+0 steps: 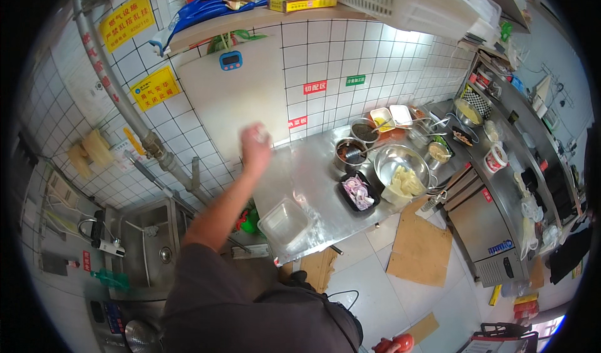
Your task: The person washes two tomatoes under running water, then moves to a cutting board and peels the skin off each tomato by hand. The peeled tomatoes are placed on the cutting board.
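Observation:
My left hand [256, 142] is stretched out over the far left end of a stainless steel table [324, 231], in front of a large white board [235, 99] leaning on the tiled wall. The hand is blurred and its fingers look curled; whether something is in them is unclear. A clear plastic tub [285, 222] stands at the table's near left corner. At the bottom edge of the picture, my right hand [384, 346] is partly cut off and grips a shiny red object [402, 342]. A black tray of sliced red onion [358, 191] lies to the right on the table.
A steel bowl [392, 160] with pale cut vegetable pieces [404, 183] stands near a pot of dark sauce [345, 155]. A sink [145, 245] is at left, beside a gas pipe [127, 104]. Flattened cardboard [420, 245] lies on the floor. A loaded shelf [263, 24] hangs overhead.

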`<state>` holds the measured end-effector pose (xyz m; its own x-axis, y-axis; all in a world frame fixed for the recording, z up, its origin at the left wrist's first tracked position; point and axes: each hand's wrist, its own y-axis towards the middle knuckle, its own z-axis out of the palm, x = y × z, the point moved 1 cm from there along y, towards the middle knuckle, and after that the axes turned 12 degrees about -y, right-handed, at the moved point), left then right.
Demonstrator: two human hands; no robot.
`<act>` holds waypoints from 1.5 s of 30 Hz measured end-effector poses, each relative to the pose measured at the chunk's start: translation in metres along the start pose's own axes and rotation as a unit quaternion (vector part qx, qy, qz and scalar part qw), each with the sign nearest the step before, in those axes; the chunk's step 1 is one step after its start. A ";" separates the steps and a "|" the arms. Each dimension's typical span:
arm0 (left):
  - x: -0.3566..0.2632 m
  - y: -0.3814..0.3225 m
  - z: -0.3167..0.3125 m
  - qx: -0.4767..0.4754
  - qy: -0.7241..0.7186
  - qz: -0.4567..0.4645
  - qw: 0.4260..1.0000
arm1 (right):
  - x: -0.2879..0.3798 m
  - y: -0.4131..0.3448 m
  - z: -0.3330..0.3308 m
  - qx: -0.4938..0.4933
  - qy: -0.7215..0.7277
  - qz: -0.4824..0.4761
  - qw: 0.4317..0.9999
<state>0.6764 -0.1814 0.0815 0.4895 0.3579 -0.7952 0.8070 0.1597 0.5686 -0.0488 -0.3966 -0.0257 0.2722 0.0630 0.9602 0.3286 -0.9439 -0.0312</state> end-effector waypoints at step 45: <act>-0.072 0.198 -0.217 -0.069 0.307 0.317 0.895 | 0.016 0.101 0.123 0.067 0.040 0.113 0.990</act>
<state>0.7288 0.0241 0.2969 0.5262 0.8481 -0.0624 0.3628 -0.1575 0.9185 0.0998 -0.4512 -0.0477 0.2826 -0.1764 0.9429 0.3859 -0.8790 -0.2801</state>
